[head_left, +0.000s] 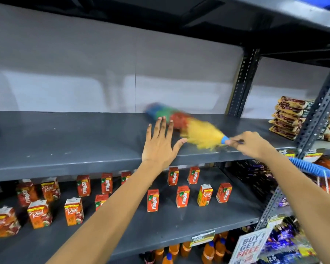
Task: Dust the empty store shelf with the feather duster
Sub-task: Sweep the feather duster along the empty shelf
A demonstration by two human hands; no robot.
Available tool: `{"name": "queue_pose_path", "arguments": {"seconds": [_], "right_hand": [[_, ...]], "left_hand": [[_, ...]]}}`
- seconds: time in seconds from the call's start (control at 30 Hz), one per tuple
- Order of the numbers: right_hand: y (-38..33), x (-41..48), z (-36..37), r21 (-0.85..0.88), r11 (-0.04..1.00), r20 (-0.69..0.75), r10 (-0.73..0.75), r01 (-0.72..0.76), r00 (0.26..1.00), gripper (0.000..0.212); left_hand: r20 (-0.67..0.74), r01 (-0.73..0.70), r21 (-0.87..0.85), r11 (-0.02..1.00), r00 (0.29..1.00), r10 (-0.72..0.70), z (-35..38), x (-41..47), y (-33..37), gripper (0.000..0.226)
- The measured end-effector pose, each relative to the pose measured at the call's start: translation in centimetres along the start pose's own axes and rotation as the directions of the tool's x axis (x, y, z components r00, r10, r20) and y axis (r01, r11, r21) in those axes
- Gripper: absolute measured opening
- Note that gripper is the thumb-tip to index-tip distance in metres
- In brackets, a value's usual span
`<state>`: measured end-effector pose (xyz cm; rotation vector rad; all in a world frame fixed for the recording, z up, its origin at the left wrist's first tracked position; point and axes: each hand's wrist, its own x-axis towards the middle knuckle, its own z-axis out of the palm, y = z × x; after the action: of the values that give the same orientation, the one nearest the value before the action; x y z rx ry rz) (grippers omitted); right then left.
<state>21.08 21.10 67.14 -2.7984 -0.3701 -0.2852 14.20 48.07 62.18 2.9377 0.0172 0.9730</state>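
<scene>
Two hands are working over the shelf point(65, 138) right now. The right hand point(250, 143) is gripping the duster point(181, 123) by its blue handle, fingers curled tight around it just behind the blue collar, and the head is blurring across the shelf's right half, lying from mid-depth back toward the rear. The left hand point(160, 143) is hovering, or perhaps resting, flat by the front edge just left of the feathers, fingers spread wide and holding nothing; whether the palm is touching the metal is hard to tell. Progress looks partial at best: pale specks are showing near the front edge toward the left, so that whole left stretch is probably waiting its turn, and the back left corner too. Juice cartons point(152, 200) are sitting untouched on the shelf below.
</scene>
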Motion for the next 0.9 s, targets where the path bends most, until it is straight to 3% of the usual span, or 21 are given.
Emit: {"name": "queue_pose_path", "arguments": {"seconds": [0.1, 0.2, 0.37, 0.5, 0.63, 0.9], "right_hand": [[-0.7, -0.5, -0.5, 0.079, 0.994, 0.009, -0.073, 0.072, 0.997, 0.032], [-3.4, -0.6, 0.4, -0.040, 0.982, -0.028, -0.185, 0.183, 0.982, 0.033], [-10.5, -0.4, 2.8, -0.002, 0.877, -0.002, -0.480, 0.480, 0.877, 0.040], [-16.3, 0.0, 4.4, -0.056, 0.876, -0.027, -0.481, 0.479, 0.876, 0.038], [-19.8, -0.6, 6.3, -0.025, 0.800, 0.041, -0.599, 0.600, 0.800, 0.032], [-10.0, 0.0, 4.4, -0.115, 0.894, -0.023, -0.439, 0.434, 0.898, 0.035]], "left_hand": [[-0.019, 0.006, -0.047, 0.999, 1.000, -0.007, -0.3, 0.0, -0.3, 0.086], [-0.057, -0.001, -0.067, 0.998, 0.998, -0.003, -0.7, -0.2, -0.7, 0.069], [-0.123, 0.055, -0.009, 0.998, 0.991, -0.056, -2.0, -0.8, -3.2, 0.054], [-0.202, 0.133, 0.011, 0.991, 0.971, -0.128, -3.5, -2.2, -6.2, 0.050], [-0.255, 0.166, 0.031, 0.986, 0.955, -0.152, -4.7, -3.0, -7.4, 0.054], [-0.224, 0.120, -0.002, 0.993, 0.967, -0.117, -3.6, -2.3, -5.3, 0.053]]}}
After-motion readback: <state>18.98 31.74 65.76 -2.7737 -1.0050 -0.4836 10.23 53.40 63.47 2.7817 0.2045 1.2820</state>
